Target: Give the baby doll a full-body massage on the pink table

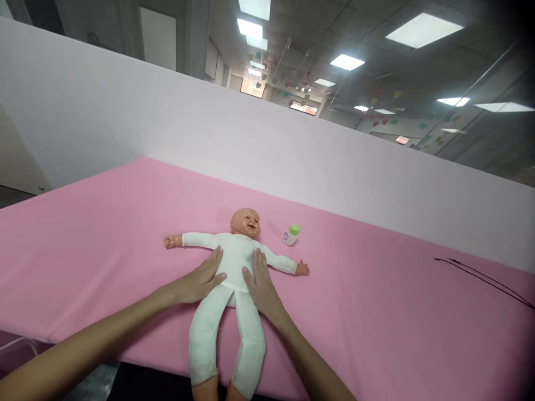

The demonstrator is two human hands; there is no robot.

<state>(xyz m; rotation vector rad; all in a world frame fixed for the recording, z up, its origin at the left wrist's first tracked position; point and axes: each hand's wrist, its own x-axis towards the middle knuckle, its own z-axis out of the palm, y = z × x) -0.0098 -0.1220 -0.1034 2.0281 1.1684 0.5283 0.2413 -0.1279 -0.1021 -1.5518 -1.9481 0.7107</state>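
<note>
A baby doll (237, 259) with a white cloth body lies on its back, arms spread wide and head away from me. Its lower legs reach over the near edge of the pink-covered table (359, 301). My left hand (204, 277) rests along the left side of the doll's torso, fingers stretched out. Against the torso's right side lies my right hand (261, 284), also with fingers extended and the thumb apart. Neither hand is wrapped round the doll. Near the doll's head stands a small white jar (290, 236) with a green lid.
A white partition (267, 133) runs behind the table. Thin black cables (485, 277) lie on the cloth at the far right. A white cable (20, 342) hangs by the table's near left edge.
</note>
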